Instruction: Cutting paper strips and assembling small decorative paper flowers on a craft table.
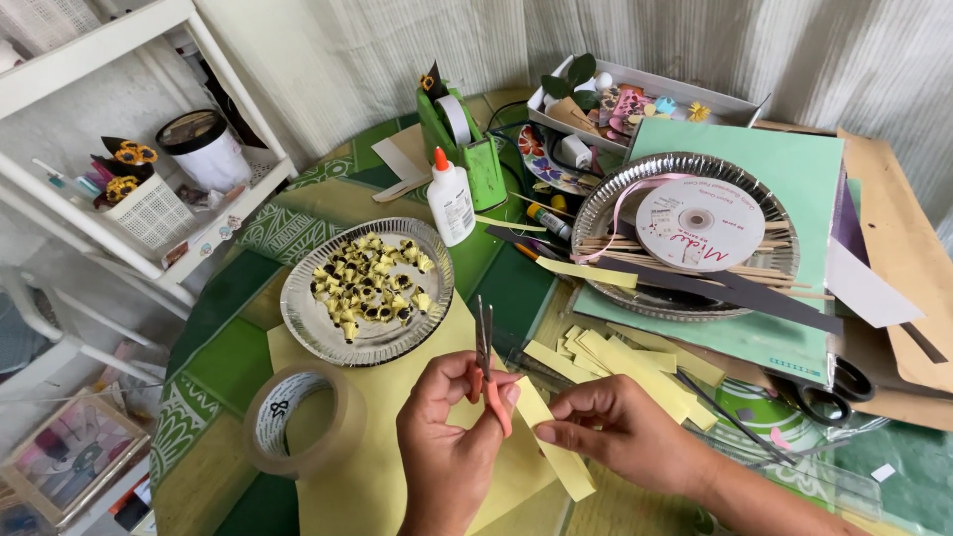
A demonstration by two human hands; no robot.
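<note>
Orange-handled scissors (485, 359) are gripped in the left hand (449, 434); a yellow paper strip (552, 437) is pinched by the right hand (620, 429)

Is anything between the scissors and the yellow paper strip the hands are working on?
Nothing visible. The left hand grips the small orange-handled scissors, blades pointing up, and the right hand pinches the yellow paper strip right beside the handles. Whether scissors and strip touch cannot be told.

I count two foil plates (308, 328) (596, 213), two scissors (485, 362) (829, 392), one tape roll (298, 422), one glue bottle (452, 199), one green dispenser (467, 149), one ribbon spool (695, 223).
</note>
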